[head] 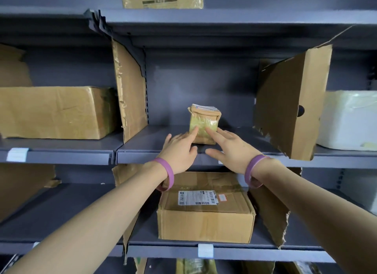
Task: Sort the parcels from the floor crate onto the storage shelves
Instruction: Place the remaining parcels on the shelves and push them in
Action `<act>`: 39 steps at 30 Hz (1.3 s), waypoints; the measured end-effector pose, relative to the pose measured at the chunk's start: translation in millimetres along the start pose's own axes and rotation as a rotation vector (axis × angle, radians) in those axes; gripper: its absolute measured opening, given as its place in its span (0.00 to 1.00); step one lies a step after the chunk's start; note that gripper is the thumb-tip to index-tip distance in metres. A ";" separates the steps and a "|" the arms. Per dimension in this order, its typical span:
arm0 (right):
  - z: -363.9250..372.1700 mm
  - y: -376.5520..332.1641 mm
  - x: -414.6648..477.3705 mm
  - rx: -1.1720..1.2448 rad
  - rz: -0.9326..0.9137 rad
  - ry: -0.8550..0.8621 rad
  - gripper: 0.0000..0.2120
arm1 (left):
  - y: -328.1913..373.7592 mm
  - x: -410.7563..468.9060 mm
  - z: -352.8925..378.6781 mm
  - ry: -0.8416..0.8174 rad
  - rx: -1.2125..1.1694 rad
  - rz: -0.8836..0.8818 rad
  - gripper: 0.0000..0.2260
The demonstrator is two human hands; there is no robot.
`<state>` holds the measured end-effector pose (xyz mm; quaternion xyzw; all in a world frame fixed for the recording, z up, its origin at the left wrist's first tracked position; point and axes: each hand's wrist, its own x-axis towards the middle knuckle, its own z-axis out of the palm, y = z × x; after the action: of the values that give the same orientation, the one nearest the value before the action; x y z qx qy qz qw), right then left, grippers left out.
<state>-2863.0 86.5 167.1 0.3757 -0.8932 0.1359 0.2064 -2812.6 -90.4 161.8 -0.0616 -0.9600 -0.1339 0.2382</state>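
Currently we find the small parcel (204, 118) standing upright on the middle shelf (142, 158), set a little back from the front lip and roughly midway between the left divider (130, 90) and the right divider (293, 102), both of torn cardboard. It touches neither divider. The left hand (179, 149) and the right hand (232, 149) reach in side by side, each with a purple wristband (166, 174) at the wrist. Neither hand grips anything: the fingers are spread and fairly straight, and the index fingertips (194, 131) rest against the taped front face of the parcel, low down. We judge the step in hand to be the final seating of this parcel, by a push and not a lift. To do it well, we advise keeping both fingertips low on the face and pressing evenly, since the parcel is taller than it is deep and a high or one-sided push could tip or twist it. It should slide straight back, kept apart from the ragged edge of the right divider, with its label turned where it can be read. Neighbouring bays hold a large brown box (55, 112) to the left and a white foam box (350, 120) to the right. A labelled carton (206, 212) sits on the shelf below. The floor crate is not in view, so we cannot say how many parcels remain.
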 end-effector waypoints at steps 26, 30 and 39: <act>-4.9 6.7 7.3 0.088 0.101 -0.014 0.31 | 2.4 4.8 -5.2 0.093 -0.284 -0.056 0.23; -4.0 -12.0 -26.2 0.130 -0.005 0.159 0.28 | 6.9 -36.5 -0.3 0.194 -0.381 0.010 0.22; 59.5 -17.4 -108.9 0.010 -0.281 0.274 0.18 | -6.3 -112.0 48.1 0.323 -0.373 0.081 0.21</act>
<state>-2797.3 117.9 65.2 0.4756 -0.7950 0.1601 0.3410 -2736.5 -88.8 66.4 -0.1208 -0.8648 -0.3072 0.3784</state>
